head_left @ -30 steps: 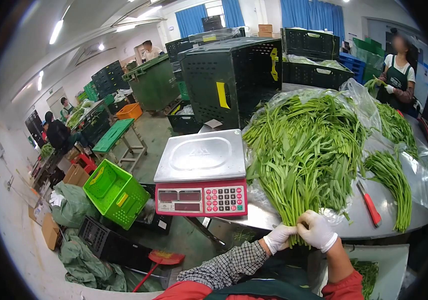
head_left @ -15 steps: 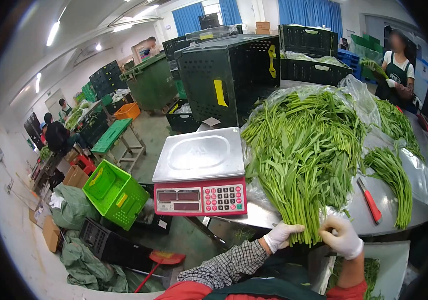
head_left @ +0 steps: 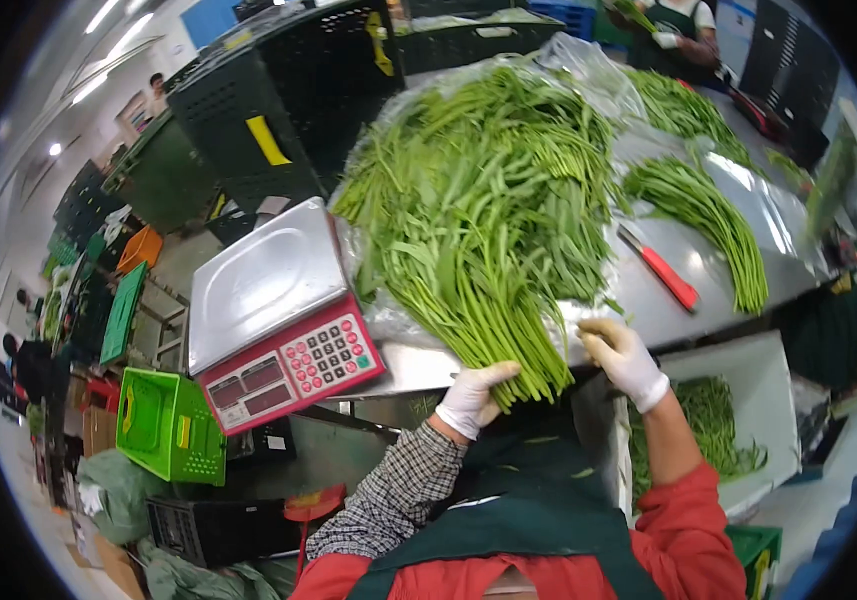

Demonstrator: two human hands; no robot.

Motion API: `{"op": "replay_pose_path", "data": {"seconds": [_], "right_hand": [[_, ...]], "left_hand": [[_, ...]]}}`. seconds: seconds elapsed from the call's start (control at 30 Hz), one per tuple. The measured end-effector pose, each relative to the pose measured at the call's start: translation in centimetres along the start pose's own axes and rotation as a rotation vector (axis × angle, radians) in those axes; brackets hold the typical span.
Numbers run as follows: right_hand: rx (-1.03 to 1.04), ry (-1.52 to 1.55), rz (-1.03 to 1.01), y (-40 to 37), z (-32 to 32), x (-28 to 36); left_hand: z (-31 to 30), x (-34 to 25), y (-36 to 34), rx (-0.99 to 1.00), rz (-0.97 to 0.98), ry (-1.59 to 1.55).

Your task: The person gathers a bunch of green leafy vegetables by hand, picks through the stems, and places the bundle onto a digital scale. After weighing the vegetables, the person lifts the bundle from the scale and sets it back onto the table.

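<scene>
My left hand (head_left: 475, 398), in a white glove, is closed around the cut stem ends of a bunch of water spinach (head_left: 503, 335) at the table's front edge. The bunch's leaves run into a large heap of the same greens (head_left: 488, 180) lying on clear plastic. Just right of the stems, my right hand (head_left: 628, 362), also gloved, is apart from them. Its fingers are loosely curled and spaced, with nothing visible between them. A red-handled knife (head_left: 663, 270) lies on the metal table beyond that hand, and a smaller bunch of greens (head_left: 703, 215) rests to the knife's right.
A red digital scale (head_left: 283, 320) stands left of the heap, with a dark crate (head_left: 248, 130) behind it. Below right, a white bin (head_left: 773, 410) holds loose greens. A green basket (head_left: 168, 425) sits at lower left. Another person (head_left: 683, 30) holds greens across the table.
My view has tilted down and swung right, so the table sits further left and higher. My right hand has moved away from the stems; my left hand keeps its grip.
</scene>
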State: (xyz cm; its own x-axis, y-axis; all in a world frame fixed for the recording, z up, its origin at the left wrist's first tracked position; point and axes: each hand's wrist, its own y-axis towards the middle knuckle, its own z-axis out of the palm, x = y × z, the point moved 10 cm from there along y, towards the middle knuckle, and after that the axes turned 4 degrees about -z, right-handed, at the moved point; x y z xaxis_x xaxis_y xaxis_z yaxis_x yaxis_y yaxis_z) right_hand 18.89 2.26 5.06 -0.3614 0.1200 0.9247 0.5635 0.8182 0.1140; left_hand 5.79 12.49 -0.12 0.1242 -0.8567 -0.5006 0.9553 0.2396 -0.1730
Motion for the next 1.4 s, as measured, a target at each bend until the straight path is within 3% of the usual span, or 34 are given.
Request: {"op": "replay_pose_path", "data": {"seconds": [0.3,0.57,0.63,0.73,0.93,0.97,1.1,1.4], "right_hand": [[0.253,0.145,0.248,1.8,4.6,-0.6],[0.128,0.401,0.263,2.0,5.5,-1.2],[0.175,0.605,0.338,1.9,6.4,-2.4],[0.229,0.565,0.344,1.7,7.0,-2.4],[-0.018,0.465,-0.016,3.4,6.6,0.3],[0.07,0.537,0.054,3.2,7.3,0.8],[0.078,0.432,0.015,2.5,8.5,2.3],[0.175,1.077,0.307,2.3,10.8,1.6]], "left_hand": [[0.0,0.0,0.1,0.021,0.015,0.015],[0.7,-0.4,-0.2,0.048,0.017,-0.003],[0.6,-0.6,-0.3,0.052,0.013,-0.003],[1.6,-0.9,-0.8,0.079,-0.006,-0.01],[1.0,-1.5,-1.0,0.021,0.059,0.026],[1.1,-1.8,-1.1,0.011,0.074,0.046],[1.0,-2.2,-1.4,-0.039,0.084,0.182],[1.2,-3.6,-1.9,-0.018,0.064,0.303]]}}
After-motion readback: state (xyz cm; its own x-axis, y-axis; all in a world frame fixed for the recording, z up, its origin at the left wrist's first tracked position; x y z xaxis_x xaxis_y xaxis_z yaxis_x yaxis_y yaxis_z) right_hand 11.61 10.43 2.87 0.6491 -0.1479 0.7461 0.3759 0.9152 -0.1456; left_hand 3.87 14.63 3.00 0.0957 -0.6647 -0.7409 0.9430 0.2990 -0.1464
